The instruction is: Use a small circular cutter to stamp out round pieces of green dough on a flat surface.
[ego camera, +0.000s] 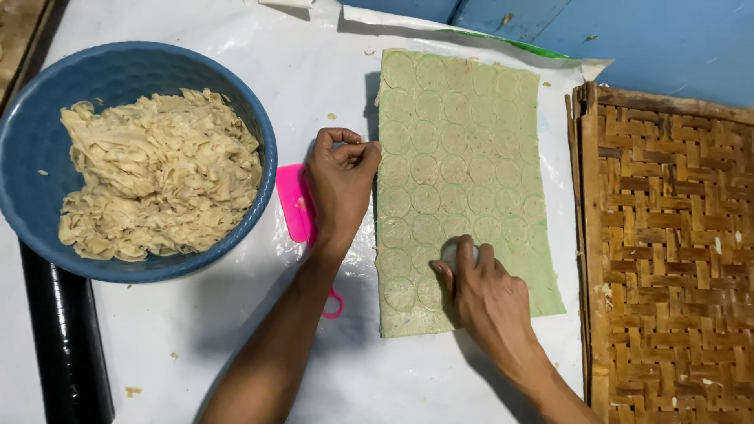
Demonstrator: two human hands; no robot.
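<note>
A pale green sheet of rolled dough (pixel 463 157) lies on white plastic, stamped all over with round cut marks. My right hand (pixel 483 294) presses a small round cutter (pixel 449 253) into the sheet's lower left part, the cutter mostly hidden under my fingers. My left hand (pixel 339 182) rests at the sheet's left edge, fingers curled, fingertips touching the dough's border. A pink plastic scraper (pixel 294 202) lies just left of that hand, partly under my wrist.
A blue bowl (pixel 31 157) at the left holds a heap of beige dough scraps (pixel 157 173). A woven bamboo tray (pixel 667 251) sits at the right. A black roll (pixel 67 338) lies at the lower left. White plastic sheeting (pixel 196 338) covers the surface.
</note>
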